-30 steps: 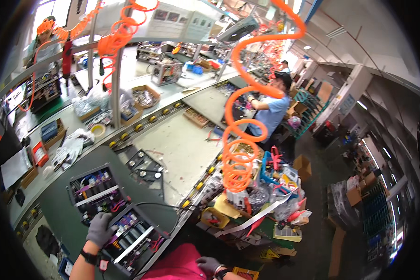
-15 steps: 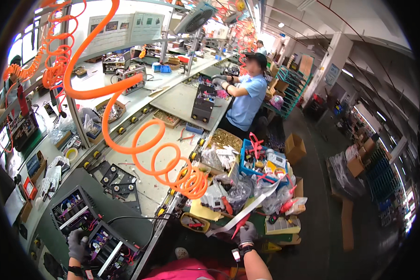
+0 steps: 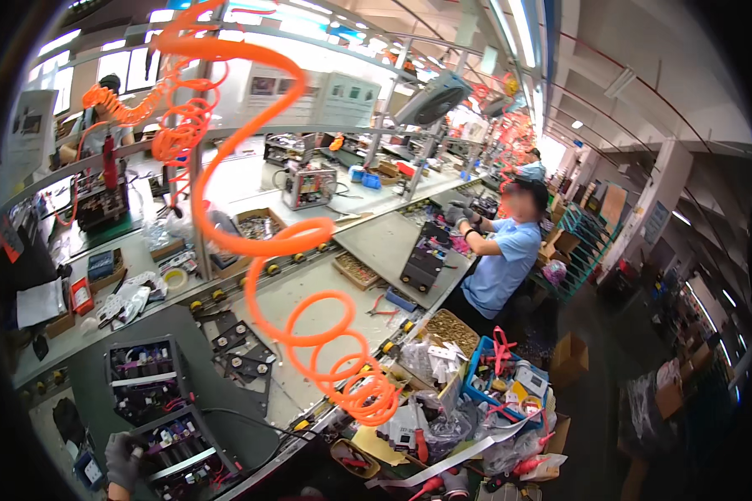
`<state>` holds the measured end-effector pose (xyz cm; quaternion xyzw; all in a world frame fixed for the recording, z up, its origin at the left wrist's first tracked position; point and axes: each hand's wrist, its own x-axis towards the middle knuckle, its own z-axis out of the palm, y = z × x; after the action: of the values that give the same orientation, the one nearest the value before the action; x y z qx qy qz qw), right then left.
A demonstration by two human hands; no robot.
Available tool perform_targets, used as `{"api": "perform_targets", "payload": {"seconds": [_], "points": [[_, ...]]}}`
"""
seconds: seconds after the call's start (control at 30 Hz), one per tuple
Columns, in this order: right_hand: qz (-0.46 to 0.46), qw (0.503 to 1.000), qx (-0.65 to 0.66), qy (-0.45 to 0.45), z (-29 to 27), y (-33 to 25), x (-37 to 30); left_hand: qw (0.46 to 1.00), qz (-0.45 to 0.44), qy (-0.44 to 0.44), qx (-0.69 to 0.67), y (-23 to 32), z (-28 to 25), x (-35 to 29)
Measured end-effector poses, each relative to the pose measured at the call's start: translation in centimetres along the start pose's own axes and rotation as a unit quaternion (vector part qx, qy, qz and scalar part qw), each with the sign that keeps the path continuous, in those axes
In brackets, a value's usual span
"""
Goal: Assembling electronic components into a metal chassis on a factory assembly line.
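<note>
The black unit (image 3: pixel 188 441) lies at the lower left of the frame, just right of the left hand (image 3: pixel 124 461), the nearer one; its silver strip (image 3: pixel 182 465) slants up rightward. That hand's fingers curl at the unit's left edge; grip unclear. The right hand (image 3: pixel 455 482), bottom centre, is beside a red tool (image 3: pixel 427 488); its opening and hold cannot be told.

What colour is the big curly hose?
The big curly hose is orange, best seen in the head view.
</note>
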<state>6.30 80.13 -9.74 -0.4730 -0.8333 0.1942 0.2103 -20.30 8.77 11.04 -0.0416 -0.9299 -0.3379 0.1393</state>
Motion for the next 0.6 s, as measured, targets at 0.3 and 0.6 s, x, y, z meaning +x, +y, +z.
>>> {"api": "perform_targets", "payload": {"seconds": [0.3, 0.6], "points": [[-0.044, 0.932, 0.232, -0.273, 5.4, -14.1, 0.0, 0.994, 0.001, 0.020, 0.109, -2.0, -1.3, -1.4], [-0.045, 0.741, 0.542, -0.394, -2.3, -48.1, -9.8, 0.992, -0.066, 0.039, -0.104, -4.6, 0.7, -4.4]]}}
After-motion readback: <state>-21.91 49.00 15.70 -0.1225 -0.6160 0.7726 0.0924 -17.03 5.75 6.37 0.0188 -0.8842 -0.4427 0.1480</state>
